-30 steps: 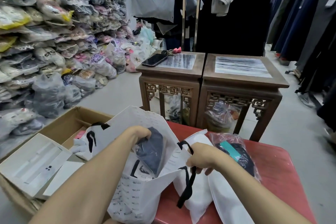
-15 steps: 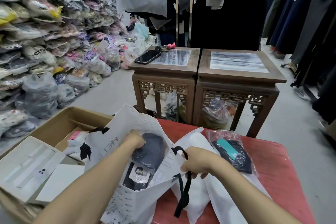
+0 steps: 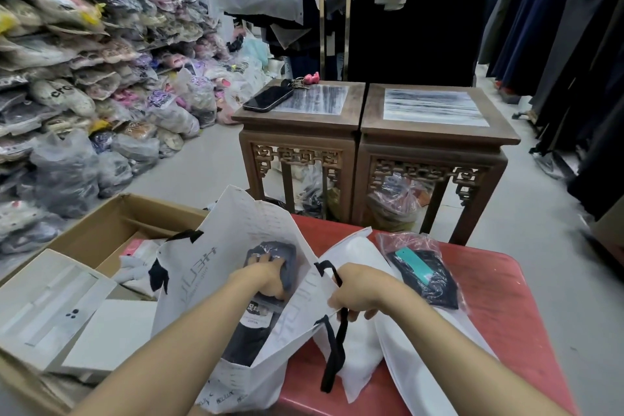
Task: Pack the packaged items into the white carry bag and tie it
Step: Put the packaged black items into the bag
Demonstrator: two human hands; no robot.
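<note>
Stockroom floor, lower centre of frame: at a red table point(image 3: 499, 307), a person fills a white carry bag point(image 3: 236, 240).

Inside the bag's open mouth, the left hand point(image 3: 266, 277) curls its fingers over a dark packaged item point(image 3: 275, 251). The right hand point(image 3: 358, 290) pinches the bag's near rim at its black handle point(image 3: 332, 358). At right a second packet point(image 3: 422, 272) with a teal tag lies on the table, apart from the bag. At lower left sits a cardboard box point(image 3: 111, 226). Behind, a phone point(image 3: 268, 99) rests on a wooden stand point(image 3: 300, 132).

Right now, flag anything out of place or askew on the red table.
Nothing spilled or torn. One packaged item with a teal tag lies on the red table, right of the white carry bag, not yet packed.
</note>
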